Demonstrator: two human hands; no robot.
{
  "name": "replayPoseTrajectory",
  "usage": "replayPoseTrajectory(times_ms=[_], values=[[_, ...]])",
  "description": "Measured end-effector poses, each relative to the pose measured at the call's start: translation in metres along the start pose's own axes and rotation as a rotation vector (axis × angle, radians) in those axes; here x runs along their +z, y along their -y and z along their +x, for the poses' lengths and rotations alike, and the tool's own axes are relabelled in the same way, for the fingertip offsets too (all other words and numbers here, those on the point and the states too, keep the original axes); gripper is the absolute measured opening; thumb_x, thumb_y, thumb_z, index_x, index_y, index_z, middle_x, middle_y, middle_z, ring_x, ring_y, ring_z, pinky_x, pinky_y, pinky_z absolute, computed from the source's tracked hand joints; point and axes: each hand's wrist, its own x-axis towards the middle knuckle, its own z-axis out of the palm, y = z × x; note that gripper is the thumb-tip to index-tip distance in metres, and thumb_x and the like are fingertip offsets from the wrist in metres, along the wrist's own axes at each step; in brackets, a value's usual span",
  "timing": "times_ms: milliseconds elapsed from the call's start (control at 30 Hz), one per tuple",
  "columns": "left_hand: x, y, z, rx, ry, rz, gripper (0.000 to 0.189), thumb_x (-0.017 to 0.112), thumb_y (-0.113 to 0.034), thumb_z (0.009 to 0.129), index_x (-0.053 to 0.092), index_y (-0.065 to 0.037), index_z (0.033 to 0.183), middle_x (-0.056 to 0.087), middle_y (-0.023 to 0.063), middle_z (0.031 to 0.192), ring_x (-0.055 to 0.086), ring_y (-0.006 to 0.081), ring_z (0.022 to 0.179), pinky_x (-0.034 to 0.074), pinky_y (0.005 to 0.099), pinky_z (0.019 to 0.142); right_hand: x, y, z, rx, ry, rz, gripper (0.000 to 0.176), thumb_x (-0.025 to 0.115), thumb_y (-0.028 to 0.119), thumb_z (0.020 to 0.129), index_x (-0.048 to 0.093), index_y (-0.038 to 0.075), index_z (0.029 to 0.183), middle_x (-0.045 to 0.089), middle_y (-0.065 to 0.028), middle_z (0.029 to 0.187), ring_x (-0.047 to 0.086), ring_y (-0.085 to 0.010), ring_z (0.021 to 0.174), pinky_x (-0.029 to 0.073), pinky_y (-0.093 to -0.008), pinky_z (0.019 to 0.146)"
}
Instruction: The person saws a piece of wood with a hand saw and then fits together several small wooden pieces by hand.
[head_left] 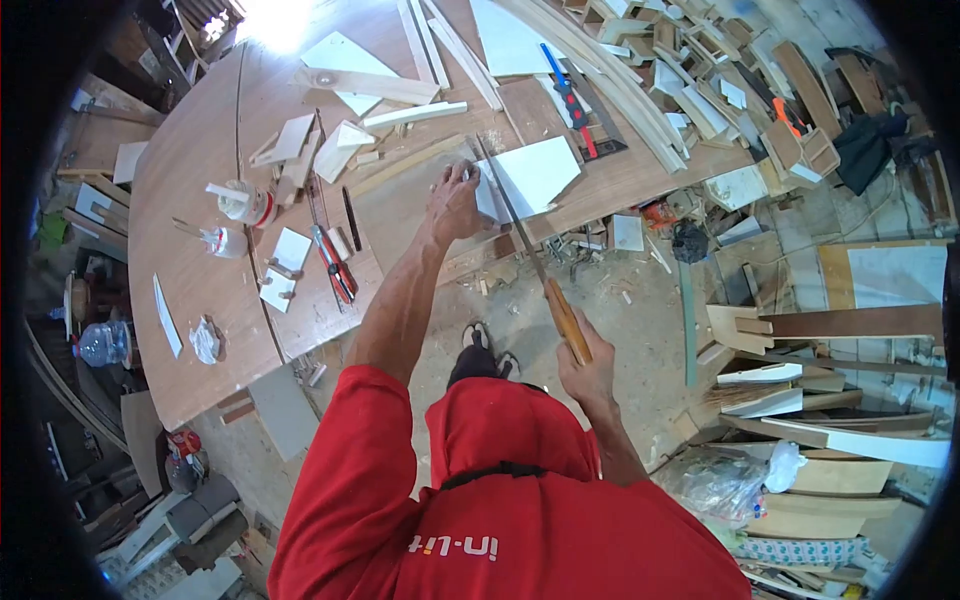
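Observation:
My right hand (588, 365) is wrapped around the wooden handle of a handsaw (527, 240). The long thin blade reaches forward across a white board (540, 175) at the table's near edge. Left of the blade, my left hand (455, 203) bears down on the board's edge with its fingers curled over. Beneath that hand lies a flat brown panel (395, 215) with a wooden strip along its far side. What the left fingers grip on their underside is hidden.
On the wooden table (190, 330) lie pliers (334, 265), a try square (605, 140), a blue and red tool (568, 100), glue containers (248, 203) and white offcuts (285, 265). Long strips (600, 70) run along the far right. Scrap wood (700, 90) heaps beyond; panels (850, 320) stack at right.

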Motion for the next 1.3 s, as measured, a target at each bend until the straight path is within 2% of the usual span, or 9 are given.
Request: replayPoseTrajectory(times_ms=[400, 467, 500, 633, 933, 1000, 1133, 1200, 1300], values=[[-0.003, 0.000, 0.001, 0.006, 0.007, 0.015, 0.100, 0.091, -0.037, 0.053, 0.050, 0.007, 0.133, 0.043, 0.0180, 0.141, 0.037, 0.0394, 0.133, 0.035, 0.0441, 0.112, 0.004, -0.008, -0.020, -0.046, -0.065, -0.013, 0.056, 0.054, 0.004, 0.078, 0.054, 0.005, 0.134, 0.067, -0.0214, 0.094, 0.068, -0.0194, 0.070, 0.052, -0.0285, 0.067], [-0.003, -0.003, 0.001, -0.009, 0.021, -0.005, 0.100, 0.091, -0.038, 0.054, 0.050, 0.007, 0.133, 0.043, 0.0181, 0.141, 0.037, 0.0394, 0.134, 0.035, 0.0440, 0.112, -0.019, 0.005, -0.046, 0.074, -0.012, 0.068, 0.054, 0.056, 0.005, 0.079, 0.054, 0.005, 0.133, 0.065, -0.0229, 0.090, 0.068, -0.0205, 0.069, 0.051, -0.0318, 0.063], [-0.005, -0.003, 0.000, -0.023, 0.035, -0.013, 0.100, 0.091, -0.038, 0.054, 0.051, 0.008, 0.133, 0.043, 0.0181, 0.140, 0.037, 0.0395, 0.134, 0.035, 0.0440, 0.112, -0.016, -0.009, -0.048, -0.065, -0.090, 0.048, 0.054, 0.055, 0.005, 0.079, 0.054, 0.007, 0.133, 0.063, -0.0212, 0.086, 0.065, -0.0193, 0.065, 0.050, -0.0318, 0.061], [0.000, -0.002, -0.001, -0.020, 0.038, 0.020, 0.101, 0.091, -0.039, 0.053, 0.051, 0.008, 0.132, 0.043, 0.0172, 0.141, 0.037, 0.0395, 0.134, 0.035, 0.0442, 0.111, 0.004, -0.001, 0.005, 0.095, -0.032, 0.069, 0.053, 0.056, 0.005, 0.079, 0.055, 0.007, 0.132, 0.060, -0.0179, 0.073, 0.058, -0.0183, 0.058, 0.049, -0.0304, 0.058], [-0.004, -0.006, -0.003, -0.019, 0.009, 0.028, 0.099, 0.091, -0.037, 0.054, 0.051, 0.003, 0.134, 0.041, 0.0161, 0.142, 0.037, 0.0391, 0.133, 0.039, 0.0449, 0.109, -0.008, -0.009, -0.016, -0.056, -0.063, -0.064, 0.056, 0.056, 0.005, 0.077, 0.055, 0.007, 0.133, 0.067, -0.0172, 0.090, 0.063, -0.0210, 0.060, 0.052, -0.0313, 0.061], [-0.001, 0.001, 0.000, -0.002, 0.005, 0.044, 0.097, 0.091, -0.036, 0.055, 0.050, 0.000, 0.136, 0.041, 0.0161, 0.142, 0.038, 0.0393, 0.133, 0.039, 0.0456, 0.109, 0.003, -0.006, -0.003, 0.056, -0.012, 0.030, 0.050, 0.054, 0.003, 0.080, 0.057, 0.004, 0.130, 0.068, -0.0197, 0.101, 0.070, -0.0223, 0.090, 0.053, -0.0322, 0.080], [0.007, 0.009, 0.004, 0.017, -0.037, 0.013, 0.096, 0.091, -0.037, 0.054, 0.051, -0.001, 0.133, 0.043, 0.0141, 0.139, 0.040, 0.0430, 0.130, 0.043, 0.0551, 0.102, -0.020, -0.004, -0.036, 0.163, 0.051, 0.005, 0.049, 0.055, 0.003, 0.081, 0.056, 0.003, 0.130, 0.068, -0.0198, 0.102, 0.069, -0.0217, 0.090, 0.052, -0.0317, 0.081], [0.010, 0.009, 0.002, 0.053, -0.083, 0.015, 0.096, 0.091, -0.037, 0.054, 0.051, 0.000, 0.133, 0.043, 0.0140, 0.140, 0.040, 0.0414, 0.131, 0.044, 0.0547, 0.101, -0.016, -0.007, -0.037, 0.022, -0.074, 0.022, 0.051, 0.055, 0.007, 0.080, 0.056, 0.005, 0.131, 0.063, -0.0177, 0.081, 0.062, -0.0172, 0.062, 0.051, -0.0305, 0.063], [0.003, 0.003, 0.003, 0.016, -0.019, 0.033, 0.095, 0.091, -0.036, 0.054, 0.052, 0.000, 0.133, 0.042, 0.0140, 0.141, 0.038, 0.0406, 0.132, 0.043, 0.0547, 0.103, 0.004, -0.007, -0.009, 0.020, -0.065, 0.034, 0.052, 0.055, 0.006, 0.080, 0.055, 0.004, 0.132, 0.061, -0.0185, 0.079, 0.060, -0.0143, 0.061, 0.050, -0.0303, 0.061]])
